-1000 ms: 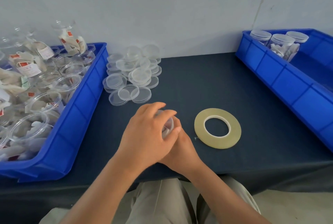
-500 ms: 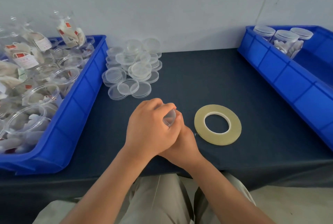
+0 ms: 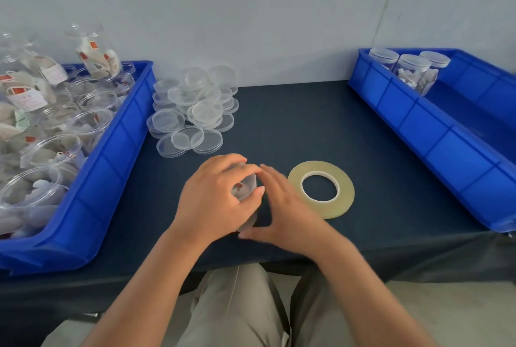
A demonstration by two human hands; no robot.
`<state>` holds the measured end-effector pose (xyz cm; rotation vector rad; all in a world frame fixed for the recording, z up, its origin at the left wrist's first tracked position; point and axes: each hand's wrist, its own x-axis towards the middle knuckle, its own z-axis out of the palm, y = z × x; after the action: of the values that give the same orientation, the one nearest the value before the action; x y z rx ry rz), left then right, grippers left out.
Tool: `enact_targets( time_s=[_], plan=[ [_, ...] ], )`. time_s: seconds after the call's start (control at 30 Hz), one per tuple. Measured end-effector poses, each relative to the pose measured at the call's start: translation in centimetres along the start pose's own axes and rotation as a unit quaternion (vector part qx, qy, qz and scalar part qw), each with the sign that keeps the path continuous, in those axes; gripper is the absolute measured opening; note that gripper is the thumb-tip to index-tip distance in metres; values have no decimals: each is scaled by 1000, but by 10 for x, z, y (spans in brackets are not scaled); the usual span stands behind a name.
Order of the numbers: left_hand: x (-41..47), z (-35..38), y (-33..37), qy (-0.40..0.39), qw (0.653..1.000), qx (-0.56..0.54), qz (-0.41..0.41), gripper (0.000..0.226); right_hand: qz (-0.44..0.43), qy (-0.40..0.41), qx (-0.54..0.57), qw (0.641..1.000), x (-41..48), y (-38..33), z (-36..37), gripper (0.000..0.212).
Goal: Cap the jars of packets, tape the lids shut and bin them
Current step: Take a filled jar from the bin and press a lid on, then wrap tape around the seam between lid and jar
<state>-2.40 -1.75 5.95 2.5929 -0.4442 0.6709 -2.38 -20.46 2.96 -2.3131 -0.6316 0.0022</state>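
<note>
My left hand (image 3: 215,201) has its grip curled round the small clear plastic jar (image 3: 243,189). It stands near the front edge of the dark surface (image 3: 307,123), just beside the flat roll of yellowish clear tape (image 3: 347,193). My right hand (image 3: 282,207) is blurred between jar and roll, fingers straight, holding nothing.

My own fingers hide the jar's mouth, so I cannot tell whether a lid sits square. Taping over a crooked one would likely seal it badly. The jar looks light and slick, so a lopsided squeeze could tip it off the edge, and a hasty right hand might knock the roll away.

The packets in the open jars (image 3: 92,123) in the left blue plastic bin (image 3: 111,157) carry red-and-white tags, but the print is too small to read. I see no brand on tape or bin.
</note>
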Motion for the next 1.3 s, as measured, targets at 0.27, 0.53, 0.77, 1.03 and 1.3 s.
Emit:
enact_targets(
  time_s=[0.27,0.53,0.77,1.03,1.3],
  plan=[
    [0,1,-1,54,995,52,67,66,172,-65,-290,939,-39,61,-60,58],
    [-16,-20,35,117,989,1,92,53,111,90,-106,984,-58,37,-75,23],
    [-19,-28,79,20,981,-184,-57,54,54,114,62,990,-77,-16,-87,30],
    [-38,-16,89,122,967,-206,-88,17,71,159,58,983,-92,-28,-46,29],
    [-47,-16,91,89,979,-181,-17,18,48,81,168,981,-84,-35,-36,40]
  ],
)
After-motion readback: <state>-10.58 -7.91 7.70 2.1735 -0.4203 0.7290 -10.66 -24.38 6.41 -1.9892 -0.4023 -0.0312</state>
